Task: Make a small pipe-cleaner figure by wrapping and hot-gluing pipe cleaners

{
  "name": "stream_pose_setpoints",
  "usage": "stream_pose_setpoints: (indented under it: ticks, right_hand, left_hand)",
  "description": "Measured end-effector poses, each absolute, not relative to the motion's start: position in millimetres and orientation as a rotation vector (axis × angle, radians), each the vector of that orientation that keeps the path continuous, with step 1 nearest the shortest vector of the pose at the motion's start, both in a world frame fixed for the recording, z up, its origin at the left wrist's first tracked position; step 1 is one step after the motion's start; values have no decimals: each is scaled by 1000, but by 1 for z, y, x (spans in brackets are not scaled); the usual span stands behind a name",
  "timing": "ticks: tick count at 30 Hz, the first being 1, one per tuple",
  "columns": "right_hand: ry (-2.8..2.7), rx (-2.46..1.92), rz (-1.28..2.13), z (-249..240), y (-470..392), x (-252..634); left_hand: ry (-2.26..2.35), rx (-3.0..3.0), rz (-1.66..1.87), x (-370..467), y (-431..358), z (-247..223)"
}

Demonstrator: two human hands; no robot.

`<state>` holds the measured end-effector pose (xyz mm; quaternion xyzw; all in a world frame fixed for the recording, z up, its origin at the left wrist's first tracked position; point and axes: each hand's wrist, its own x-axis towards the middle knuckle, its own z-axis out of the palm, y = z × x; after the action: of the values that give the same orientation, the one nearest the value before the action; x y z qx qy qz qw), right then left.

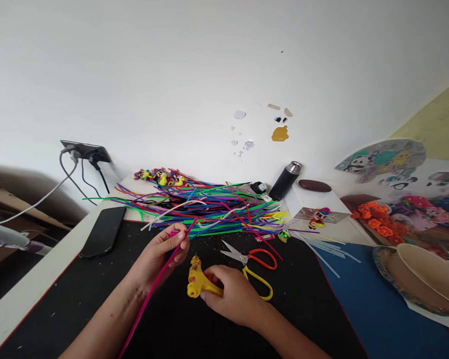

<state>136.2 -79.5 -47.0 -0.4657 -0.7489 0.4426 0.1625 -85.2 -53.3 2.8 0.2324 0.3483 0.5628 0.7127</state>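
Between the fingertips of my left hand (166, 252) is a magenta pipe cleaner (149, 295), whose long end trails down toward me past the wrist. My right hand (234, 294) is wrapped round the handle of a yellow hot glue gun (197, 279), its dark nozzle pointing away toward the back. Just beyond that hand lie scissors (243, 257) with one red and one yellow handle loop, blades apart, on the black mat (164, 329). A big heap of multicoloured pipe cleaners (205, 207) spreads along the mat's far edge.
Left on the mat lies a black phone (103, 232). Behind the heap are small colourful figures (160, 177) and a black flask (285, 180). Clear glue sticks (327, 249), a white box (322, 202) with another figure and a bowl (430, 274) stand right. Cables hang from a wall socket (86, 150).
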Motion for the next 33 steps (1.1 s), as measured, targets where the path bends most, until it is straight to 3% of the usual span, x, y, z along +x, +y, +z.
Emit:
stream_pose_setpoints:
  ticks: [5, 12, 33]
  right_hand:
    - [-1475, -1150, 1712, -55, -68, 147]
    - [-890, -959, 1750, -47, -53, 165]
    - [-1108, -1075, 1507, -31, -45, 160]
  left_hand:
    - [804, 520, 1288, -81, -46, -2]
    - [836, 595, 1295, -67, -36, -9]
    - [959, 690, 1260, -38, -37, -13]
